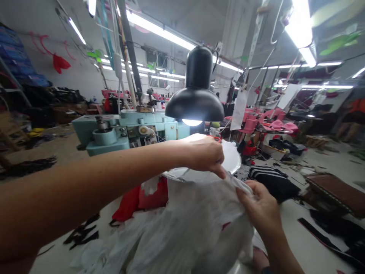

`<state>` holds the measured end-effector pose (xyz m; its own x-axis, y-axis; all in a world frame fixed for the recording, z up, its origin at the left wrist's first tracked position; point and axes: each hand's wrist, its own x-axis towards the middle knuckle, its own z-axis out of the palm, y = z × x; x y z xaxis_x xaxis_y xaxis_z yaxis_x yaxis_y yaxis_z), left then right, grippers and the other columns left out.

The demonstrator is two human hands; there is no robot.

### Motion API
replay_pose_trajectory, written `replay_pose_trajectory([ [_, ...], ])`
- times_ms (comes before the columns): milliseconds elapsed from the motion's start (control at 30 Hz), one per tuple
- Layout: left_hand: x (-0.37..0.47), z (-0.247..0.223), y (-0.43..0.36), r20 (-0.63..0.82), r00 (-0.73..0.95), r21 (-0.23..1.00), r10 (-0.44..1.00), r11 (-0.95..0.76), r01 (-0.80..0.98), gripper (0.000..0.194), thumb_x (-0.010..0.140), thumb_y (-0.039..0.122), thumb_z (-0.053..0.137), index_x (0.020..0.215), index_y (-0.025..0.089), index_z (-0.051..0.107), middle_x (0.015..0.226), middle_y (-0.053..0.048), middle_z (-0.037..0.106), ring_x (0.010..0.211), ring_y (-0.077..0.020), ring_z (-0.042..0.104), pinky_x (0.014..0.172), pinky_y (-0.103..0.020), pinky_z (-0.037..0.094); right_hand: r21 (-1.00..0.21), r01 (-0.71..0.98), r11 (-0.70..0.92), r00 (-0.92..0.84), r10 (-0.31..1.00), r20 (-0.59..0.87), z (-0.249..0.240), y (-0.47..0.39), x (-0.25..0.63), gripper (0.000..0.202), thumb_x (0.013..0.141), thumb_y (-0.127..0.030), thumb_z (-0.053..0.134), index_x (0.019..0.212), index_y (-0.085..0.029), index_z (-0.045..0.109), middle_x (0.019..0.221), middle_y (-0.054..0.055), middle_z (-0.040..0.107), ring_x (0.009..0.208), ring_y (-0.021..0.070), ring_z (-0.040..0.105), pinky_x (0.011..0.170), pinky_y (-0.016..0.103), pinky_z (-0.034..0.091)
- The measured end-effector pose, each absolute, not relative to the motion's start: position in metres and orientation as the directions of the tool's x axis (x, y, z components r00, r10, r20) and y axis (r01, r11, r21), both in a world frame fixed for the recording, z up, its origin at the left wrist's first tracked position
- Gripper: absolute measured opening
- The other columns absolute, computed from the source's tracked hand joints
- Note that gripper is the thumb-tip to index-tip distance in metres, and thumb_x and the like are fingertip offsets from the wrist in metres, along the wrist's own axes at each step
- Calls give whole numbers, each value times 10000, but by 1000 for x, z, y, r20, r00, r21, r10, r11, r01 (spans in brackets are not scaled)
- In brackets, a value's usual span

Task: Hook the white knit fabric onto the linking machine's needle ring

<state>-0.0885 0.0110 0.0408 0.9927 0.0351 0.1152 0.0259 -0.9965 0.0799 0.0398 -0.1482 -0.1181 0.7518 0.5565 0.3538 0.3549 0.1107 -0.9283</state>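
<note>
A large piece of white fabric [196, 224] hangs in front of me and spreads down to the lower left. My left hand [207, 154] reaches across from the left, under the lamp, its fingers closed at the fabric's upper edge. On the right, my right hand [262, 207] pinches a folded part of that same edge between thumb and fingers. Behind the hands is a round white plate-like table [232, 158], partly covered by the left hand and the cloth. Something red and curved [213, 137] shows just behind the left hand; its kind is unclear.
A black lamp [196, 102] shines just above the left hand. A pale green sewing machine [148, 127] stands behind the left forearm. Red cloth [154, 194] lies left of the white fabric. Black striped fabric [272, 182] and a brown bench [338, 190] are to the right.
</note>
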Motion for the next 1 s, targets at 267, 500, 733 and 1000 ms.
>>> replay_pose_trajectory([
  [267,-70,10,33,178,984,405,0,-911,-74,227,914,386,589,926,186,696,773,1,641,720,-141,578,663,-232,408,-990,-127,59,461,887,-6,-126,-142,25,479,581,-377,858,955,-118,706,759,90,759,673,260,703,606,332,558],
  [500,-59,-2,65,178,984,568,-15,-815,-116,292,884,430,631,941,159,723,884,-16,697,855,-157,626,763,-230,468,-934,-338,117,390,920,-26,-116,-124,2,467,580,-406,850,924,-109,742,796,120,780,666,264,725,610,330,572],
  [733,-66,0,60,214,976,694,42,-710,-121,369,735,484,773,852,136,726,791,-24,686,746,-141,607,668,-220,466,-968,111,226,471,845,252,-113,-117,-22,320,706,-416,771,799,-110,790,746,104,780,657,246,719,625,294,567],
  [1000,-64,-7,60,427,904,186,14,-980,-73,375,788,538,715,696,174,705,576,19,573,551,-100,494,546,-229,344,-714,665,217,468,624,626,-149,-96,14,468,850,-445,649,496,-143,606,442,3,539,410,122,489,428,237,388],
])
